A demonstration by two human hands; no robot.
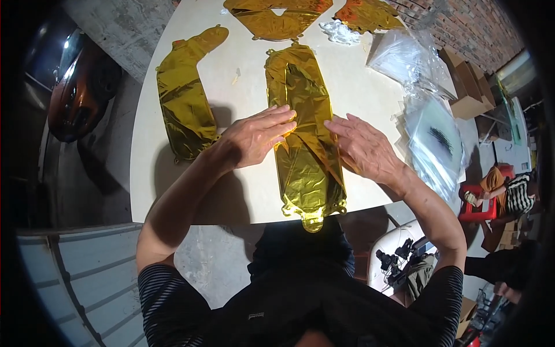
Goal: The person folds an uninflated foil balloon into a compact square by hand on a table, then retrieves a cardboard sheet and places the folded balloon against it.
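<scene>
In the head view, a long flat gold foil balloon point(303, 133), uninflated and heavily creased, lies lengthwise down the middle of a pale round table point(243, 196). Its surface is shiny and mirror-like, catching light in wrinkled patches; a fold runs diagonally across its middle. Its scalloped lower end reaches the near table edge, and a small neck tab hangs just over that edge toward the person's dark shirt.

The left hand point(254, 139) lies flat and open, fingers together, with the fingertips pressing on the left side of the balloon at mid-length. The right hand point(361, 147) is likewise open and flat, fingers spread a little, its fingertips touching the balloon's right side. Neither hand is clenched or gripping; both press the foil against the table from opposite sides.

To the left, well apart from the hands, a second gold foil shape point(185, 98), curved and crumpled, lies on the table near its left rim. At the far edge sit another gold foil piece point(277, 20) and an orange-gold one point(367, 14), with a small wad of clear plastic point(341, 32) between them. On the right, a loose stack of clear plastic bags point(430, 133) spreads over the table's right edge, close to the right wrist.

Bare tabletop shows between the two long balloons and beneath the left forearm; the right side is crowded by the bags
</scene>
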